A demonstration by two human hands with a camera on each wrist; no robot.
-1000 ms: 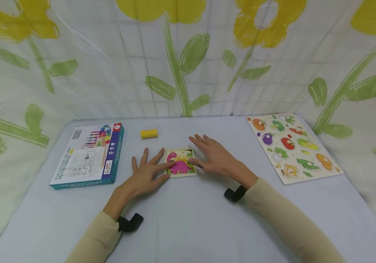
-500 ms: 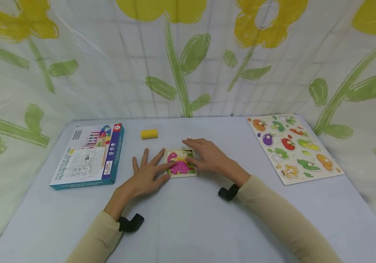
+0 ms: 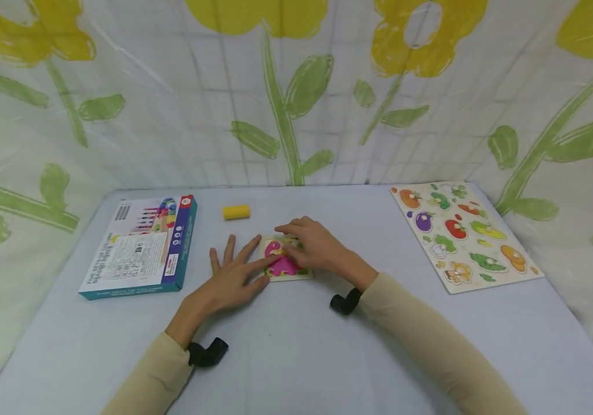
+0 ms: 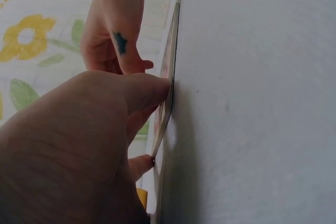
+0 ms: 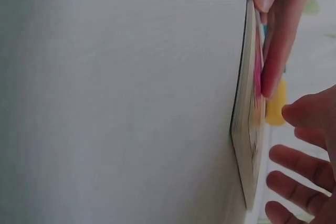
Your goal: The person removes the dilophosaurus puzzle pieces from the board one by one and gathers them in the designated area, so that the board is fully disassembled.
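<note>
A small square dinosaur puzzle [image 3: 287,270] with a pink dinosaur lies flat on the white table. My left hand [image 3: 231,279] is spread beside it; the index finger stretches onto the dinosaur picture and the thumb reaches the lower left corner. In the left wrist view, that thumb [image 4: 152,88] presses at the edge of the puzzle board [image 4: 171,45]. From the right, my right hand [image 3: 319,248] hangs over the puzzle's upper right part and hides some of it. The right wrist view shows its fingers [image 5: 294,158] spread and loosely bent, with nothing between them.
A yellow cylinder [image 3: 236,212] lies behind the puzzle, a little left. At the left is a flat toy box [image 3: 138,248] with a teal side. A vegetable peg puzzle board [image 3: 465,236] lies at the right. Behind the table hangs a flowered curtain [image 3: 172,115].
My right hand has moved left over the puzzle, its fingers drawing closer together and covering more of the picture. The left hand has stayed in place.
</note>
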